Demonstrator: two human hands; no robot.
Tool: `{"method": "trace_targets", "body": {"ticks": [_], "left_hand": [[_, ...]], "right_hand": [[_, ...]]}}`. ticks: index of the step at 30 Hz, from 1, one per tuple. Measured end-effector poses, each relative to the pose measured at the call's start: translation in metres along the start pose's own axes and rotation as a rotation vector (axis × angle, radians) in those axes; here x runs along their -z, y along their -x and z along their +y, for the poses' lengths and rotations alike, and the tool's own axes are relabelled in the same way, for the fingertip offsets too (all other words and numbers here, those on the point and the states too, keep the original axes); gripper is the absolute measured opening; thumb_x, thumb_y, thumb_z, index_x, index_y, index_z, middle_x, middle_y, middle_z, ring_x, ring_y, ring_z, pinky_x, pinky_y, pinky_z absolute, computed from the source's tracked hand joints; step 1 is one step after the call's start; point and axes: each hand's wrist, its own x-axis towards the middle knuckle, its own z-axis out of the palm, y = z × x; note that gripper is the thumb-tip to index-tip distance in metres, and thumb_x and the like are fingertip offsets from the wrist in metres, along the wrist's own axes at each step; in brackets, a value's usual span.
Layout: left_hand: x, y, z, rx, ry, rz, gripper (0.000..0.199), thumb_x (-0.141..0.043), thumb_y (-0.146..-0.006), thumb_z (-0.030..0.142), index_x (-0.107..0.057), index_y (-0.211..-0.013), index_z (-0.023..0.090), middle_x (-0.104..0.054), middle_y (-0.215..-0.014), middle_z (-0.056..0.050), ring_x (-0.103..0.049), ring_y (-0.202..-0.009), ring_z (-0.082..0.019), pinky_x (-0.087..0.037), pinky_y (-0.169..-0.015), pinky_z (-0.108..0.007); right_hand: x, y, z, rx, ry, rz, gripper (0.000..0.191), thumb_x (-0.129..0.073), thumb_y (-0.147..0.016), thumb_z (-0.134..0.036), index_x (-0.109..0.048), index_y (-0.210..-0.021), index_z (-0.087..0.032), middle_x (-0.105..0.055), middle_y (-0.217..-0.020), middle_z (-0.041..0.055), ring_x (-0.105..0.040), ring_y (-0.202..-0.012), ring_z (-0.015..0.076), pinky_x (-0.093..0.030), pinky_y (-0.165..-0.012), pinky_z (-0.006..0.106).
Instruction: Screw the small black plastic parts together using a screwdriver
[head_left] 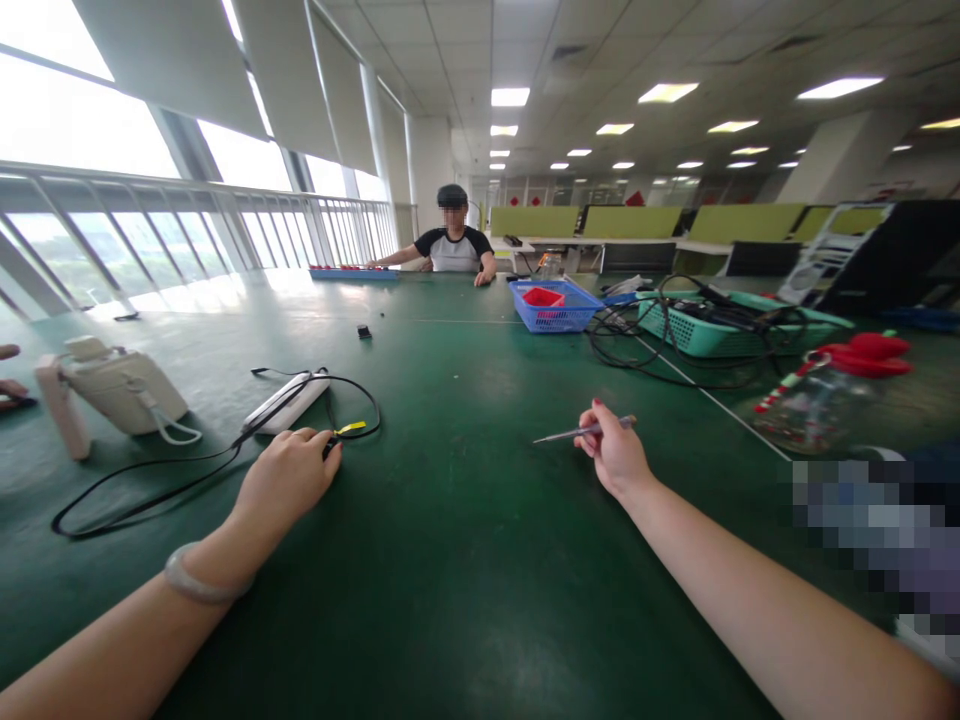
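At a green table [450, 570], the right hand [616, 452] is pinching a pointed tool [559, 436] at four o'clock; the left hand [289, 475] is gripping a small black object [328, 447] at eight; office windows [244, 158] are glowing at ten.

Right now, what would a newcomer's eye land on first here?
Probably the slim, pointed silver tool in the right hand, above the broad dark-green tabletop. Next, perhaps, the bright yellow tag beside the left hand, and the clear vessel with its vivid red top at far right, nearer than the mint-green plastic basket.
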Motion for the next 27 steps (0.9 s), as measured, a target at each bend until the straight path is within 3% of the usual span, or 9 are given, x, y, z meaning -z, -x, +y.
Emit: {"method": "trace_targets", "body": {"ticks": [8,14,19,27], "left_hand": [[-0.0028,-0.0032,-0.0001,0.027,-0.016,-0.092,0.049,-0.032,-0.093,0.043,-0.069,-0.099,0.011,-0.069,-0.092,-0.017,-0.066,-0.082,-0.030,-0.049,-0.071,-0.036],[-0.0035,-0.0011,-0.0008,0.056,0.031,-0.135,0.049,-0.030,-0.094,0.044,-0.066,-0.102,0.012,-0.067,-0.106,-0.017,-0.068,-0.085,-0.028,-0.051,-0.070,-0.033],[-0.0045,0.0030,0.0018,0.056,0.013,-0.122,0.042,-0.026,-0.096,0.031,-0.057,-0.116,0.010,-0.064,-0.114,-0.016,-0.068,-0.090,-0.025,-0.052,-0.074,-0.032],[-0.0007,0.0041,0.0011,0.034,-0.055,-0.170,0.042,-0.020,-0.098,0.023,-0.057,-0.109,0.007,-0.065,-0.105,-0.020,-0.068,-0.085,-0.028,-0.051,-0.065,-0.034]], "right_hand": [[-0.0012,0.0010,-0.0006,0.015,0.001,-0.020,0.041,-0.065,-0.080,-0.050,-0.058,-0.054,-0.019,-0.039,-0.039,-0.0061,-0.034,-0.036,0.0069,-0.041,-0.045,0.024],[-0.0006,0.0003,0.0011,0.021,0.002,-0.026,0.040,-0.065,-0.081,-0.048,-0.058,-0.054,-0.019,-0.039,-0.038,-0.0063,-0.034,-0.036,0.0065,-0.040,-0.045,0.023],[-0.0001,0.0003,0.0017,0.023,0.011,-0.033,0.039,-0.065,-0.080,-0.049,-0.057,-0.056,-0.019,-0.039,-0.038,-0.0066,-0.034,-0.035,0.0066,-0.040,-0.045,0.023],[-0.0007,0.0002,0.0024,0.024,0.017,-0.037,0.039,-0.064,-0.081,-0.047,-0.057,-0.056,-0.019,-0.038,-0.038,-0.0068,-0.034,-0.035,0.0065,-0.040,-0.045,0.023]]}}
